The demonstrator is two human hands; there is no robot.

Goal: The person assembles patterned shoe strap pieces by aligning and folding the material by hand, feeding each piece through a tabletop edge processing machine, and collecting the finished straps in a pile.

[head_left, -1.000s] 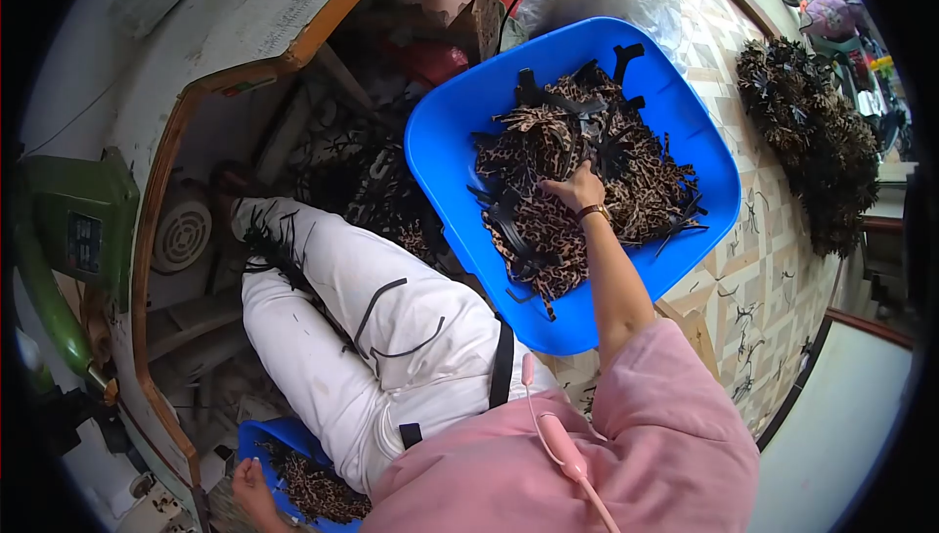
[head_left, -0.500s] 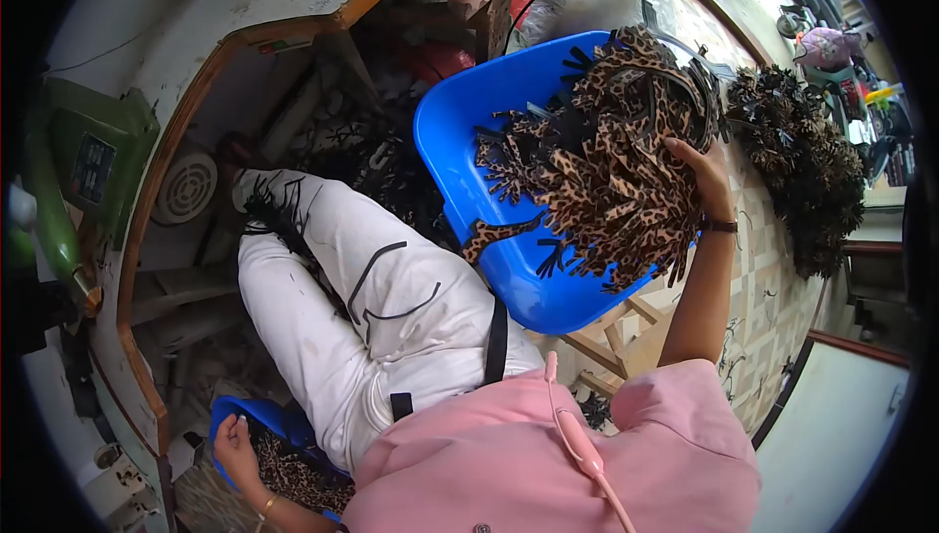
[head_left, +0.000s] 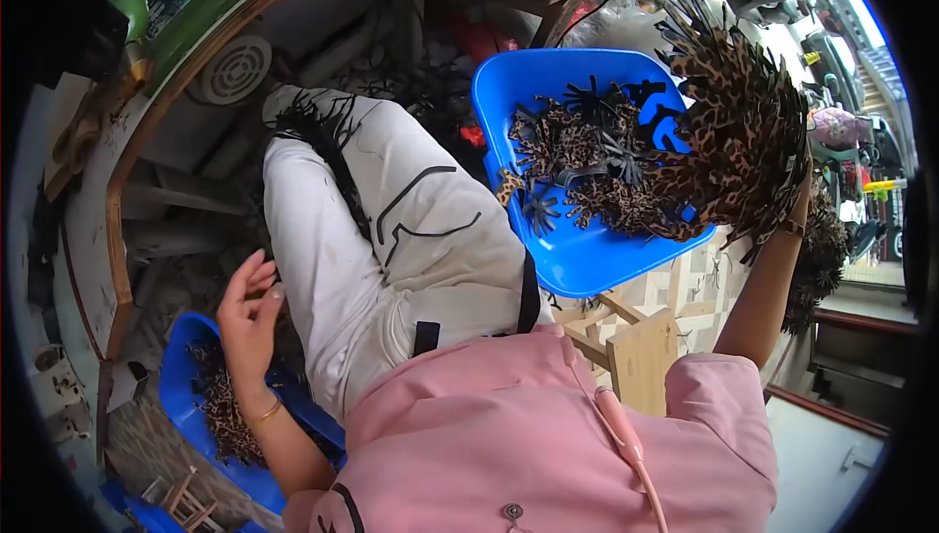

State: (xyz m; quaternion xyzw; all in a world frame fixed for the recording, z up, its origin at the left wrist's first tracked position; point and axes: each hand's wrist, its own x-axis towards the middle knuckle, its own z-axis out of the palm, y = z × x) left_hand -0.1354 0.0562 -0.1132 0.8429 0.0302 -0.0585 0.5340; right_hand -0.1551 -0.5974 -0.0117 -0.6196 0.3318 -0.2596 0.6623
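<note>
My right hand [head_left: 804,202] holds up a large bundle of leopard-print fringed fabric pieces [head_left: 738,132] at the right side of a blue plastic tub [head_left: 567,274]. The bundle hides most of its fingers. Inside the tub lie more leopard-print and black pieces [head_left: 577,147] with finger-like strips. My left hand [head_left: 249,323] is raised, its fingers loosely bent and apart, with nothing in it. Below it stands a second blue tub [head_left: 181,377] with leopard-print pieces [head_left: 230,425] in it.
A wooden stool [head_left: 646,357] stands under the big tub. Dark fringed pieces [head_left: 822,259] are heaped at the right. Black strips [head_left: 421,186] lie on my white trousers. A green machine [head_left: 171,5] sits on the worktable at the upper left.
My right hand has lifted the leopard-print bundle up and to the right, uncovering pieces in the tub. My left hand has risen from the lower tub. The view has shifted.
</note>
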